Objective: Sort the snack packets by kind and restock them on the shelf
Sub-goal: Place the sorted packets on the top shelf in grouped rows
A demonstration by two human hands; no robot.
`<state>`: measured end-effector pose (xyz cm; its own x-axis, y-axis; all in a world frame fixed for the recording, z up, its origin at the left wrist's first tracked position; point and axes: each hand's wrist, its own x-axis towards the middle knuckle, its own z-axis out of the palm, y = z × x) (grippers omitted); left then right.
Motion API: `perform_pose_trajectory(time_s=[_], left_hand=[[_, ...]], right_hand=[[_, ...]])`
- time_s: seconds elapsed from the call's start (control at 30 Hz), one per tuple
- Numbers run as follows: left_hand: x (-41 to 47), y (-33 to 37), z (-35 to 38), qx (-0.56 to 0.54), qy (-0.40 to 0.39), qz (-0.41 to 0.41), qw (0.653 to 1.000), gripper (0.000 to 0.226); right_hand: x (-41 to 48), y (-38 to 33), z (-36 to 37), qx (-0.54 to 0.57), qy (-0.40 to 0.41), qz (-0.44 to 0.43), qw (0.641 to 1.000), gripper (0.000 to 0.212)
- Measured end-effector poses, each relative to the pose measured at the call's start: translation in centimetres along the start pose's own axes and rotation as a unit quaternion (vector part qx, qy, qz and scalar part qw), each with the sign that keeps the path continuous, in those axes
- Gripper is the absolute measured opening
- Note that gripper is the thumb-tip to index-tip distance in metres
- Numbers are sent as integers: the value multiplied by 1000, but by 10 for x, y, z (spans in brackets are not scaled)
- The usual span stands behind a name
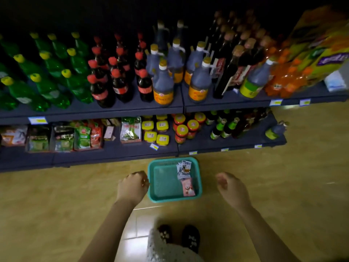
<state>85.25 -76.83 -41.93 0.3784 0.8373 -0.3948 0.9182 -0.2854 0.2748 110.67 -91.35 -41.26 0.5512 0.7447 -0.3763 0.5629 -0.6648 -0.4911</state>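
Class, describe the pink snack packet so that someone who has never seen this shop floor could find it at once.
Start at the dark shelving unit and look down to the teal plastic basket on the tan floor in front of it. Inside, along the right wall, lie two packets: the pink snack packet is the nearer one. Its neighbour, the white and grey packet, lies closer to the shelf.

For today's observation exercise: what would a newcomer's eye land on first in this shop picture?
First, the teal basket on the floor below the shelves, holding a white packet and a pink packet along its right side. Next, the two bare hands: the left hand by the basket's left rim, the right hand apart to its right. Above, rows of green bottles fill the upper shelf's left end.
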Motion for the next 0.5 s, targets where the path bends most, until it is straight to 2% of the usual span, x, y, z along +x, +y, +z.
perform_pose_trajectory(time_s=[0.23,0.5], left_hand=[[49,-34,126,-6,-18,-45,999,17],[164,-78,338,-16,-51,-18,998,16]], right_hand=[[66,95,96,-2,-38,31,999,25],[181,211,286,-20,-120,8,993,24]])
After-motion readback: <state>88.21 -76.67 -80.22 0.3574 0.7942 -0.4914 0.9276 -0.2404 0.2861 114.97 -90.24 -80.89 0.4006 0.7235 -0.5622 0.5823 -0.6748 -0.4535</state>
